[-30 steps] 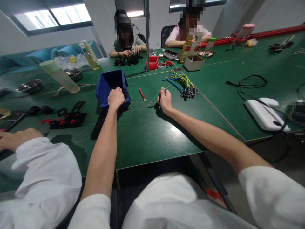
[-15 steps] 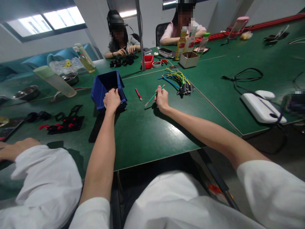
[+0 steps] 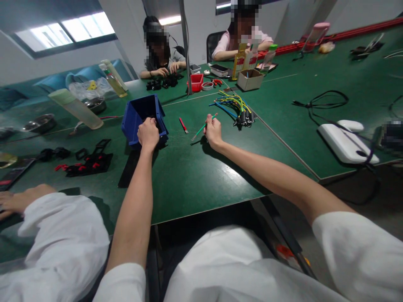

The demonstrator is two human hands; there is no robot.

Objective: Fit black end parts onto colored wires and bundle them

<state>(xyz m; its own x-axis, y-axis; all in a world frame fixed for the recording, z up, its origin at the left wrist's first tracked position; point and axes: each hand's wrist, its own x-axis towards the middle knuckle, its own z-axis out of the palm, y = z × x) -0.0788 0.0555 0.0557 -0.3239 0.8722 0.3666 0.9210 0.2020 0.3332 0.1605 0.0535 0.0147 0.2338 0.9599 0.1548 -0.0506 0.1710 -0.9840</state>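
My right hand point(image 3: 213, 132) is closed around a green wire point(image 3: 199, 131) with a metal ring terminal at its lower end and a coppery end above the thumb. My left hand point(image 3: 148, 133) reaches over the front lip of a blue plastic bin point(image 3: 132, 113), its fingers curled inward. Its fingertips and whatever they grip are hidden; dark contents show inside. Between my hands, a short red wire point(image 3: 183, 125) with a metal terminal lies on the green table point(image 3: 189, 180). Beyond my right hand lies a bunch of yellow-green and blue wires point(image 3: 234, 105) with black sleeves and ring terminals.
A co-worker's hand point(image 3: 28, 199) rests at the left, near black and red parts point(image 3: 90, 163). A black flat object point(image 3: 128, 170) lies by the bin. Two people sit across the table. A cardboard box point(image 3: 249, 79), red tray point(image 3: 197, 82) and white device point(image 3: 346, 142) stand around.
The whole view has shifted slightly. My hands stay almost where they were, the left at the blue bin and the right on the green wire.
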